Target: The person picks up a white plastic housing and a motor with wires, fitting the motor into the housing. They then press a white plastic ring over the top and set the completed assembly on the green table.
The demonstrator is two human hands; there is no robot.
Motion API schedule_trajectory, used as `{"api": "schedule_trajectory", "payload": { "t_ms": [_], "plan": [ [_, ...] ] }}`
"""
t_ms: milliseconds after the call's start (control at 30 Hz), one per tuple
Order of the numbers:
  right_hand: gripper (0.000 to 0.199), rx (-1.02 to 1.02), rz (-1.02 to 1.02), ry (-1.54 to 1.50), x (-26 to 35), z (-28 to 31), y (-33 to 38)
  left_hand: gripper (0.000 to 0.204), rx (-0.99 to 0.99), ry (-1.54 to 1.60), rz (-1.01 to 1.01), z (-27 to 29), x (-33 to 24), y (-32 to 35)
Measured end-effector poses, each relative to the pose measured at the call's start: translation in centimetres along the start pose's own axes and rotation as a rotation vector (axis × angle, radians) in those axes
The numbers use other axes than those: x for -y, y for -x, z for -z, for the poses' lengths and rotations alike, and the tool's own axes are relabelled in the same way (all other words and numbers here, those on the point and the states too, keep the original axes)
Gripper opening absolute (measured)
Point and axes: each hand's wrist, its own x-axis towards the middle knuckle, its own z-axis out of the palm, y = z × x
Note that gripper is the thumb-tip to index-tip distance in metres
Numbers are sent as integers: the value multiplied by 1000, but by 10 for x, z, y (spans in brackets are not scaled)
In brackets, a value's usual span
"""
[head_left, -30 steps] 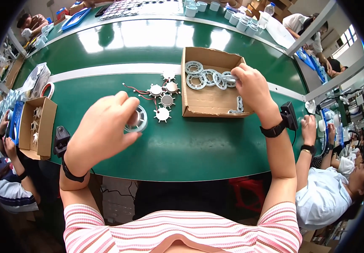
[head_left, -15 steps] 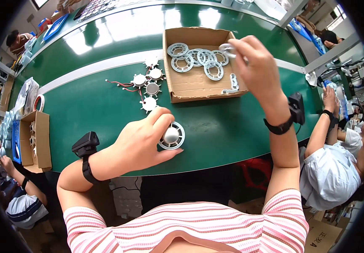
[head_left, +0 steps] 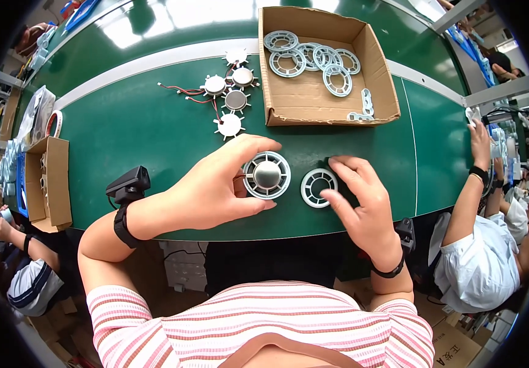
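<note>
Your left hand point(head_left: 212, 190) cups the round finned part with the metal dome point(head_left: 267, 175) on the green surface point(head_left: 141, 129), fingers curled loosely around its rim. Your right hand point(head_left: 362, 205) rests its spread fingers on the white ring point(head_left: 318, 187) just beside it. Judged step: pairing ring with part. The next move calls for lifting the ring and centring it squarely.

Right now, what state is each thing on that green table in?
Left hand: fingers cupped around the round metal-centred part, flat on the table.
Right hand: fingertips touching the white ring, lying flat.
Cardboard box: open, rings inside.
Wired spiked discs: loose, clustered.
</note>
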Motion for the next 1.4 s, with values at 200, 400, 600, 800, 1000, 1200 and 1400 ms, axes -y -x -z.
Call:
{"api": "schedule_trajectory", "payload": {
  "t_ms": [200,400,600,800,1000,1200,1400],
  "plan": [
    [69,95,43,4,-9,-10,15,71,142,421,275,3,-10,-7],
    [80,-118,8,-333,16,-20,4,71,138,584,174,-17,5,-7],
    [87,-12,119,-290,36,-28,-16,69,102,600,113,-23,10,-7],
    [88,49,111,-231,37,-24,-23,75,181,601,121,-18,10,-7],
    [79,84,120,-241,29,-22,-25,70,191,648,78,-12,14,-7],
    [74,102,165,-129,25,-18,-26,71,312,937,361,5,10,-13],
    [74,110,191,-140,25,-21,-25,70,321,953,357,5,12,-14]
  ]
}}
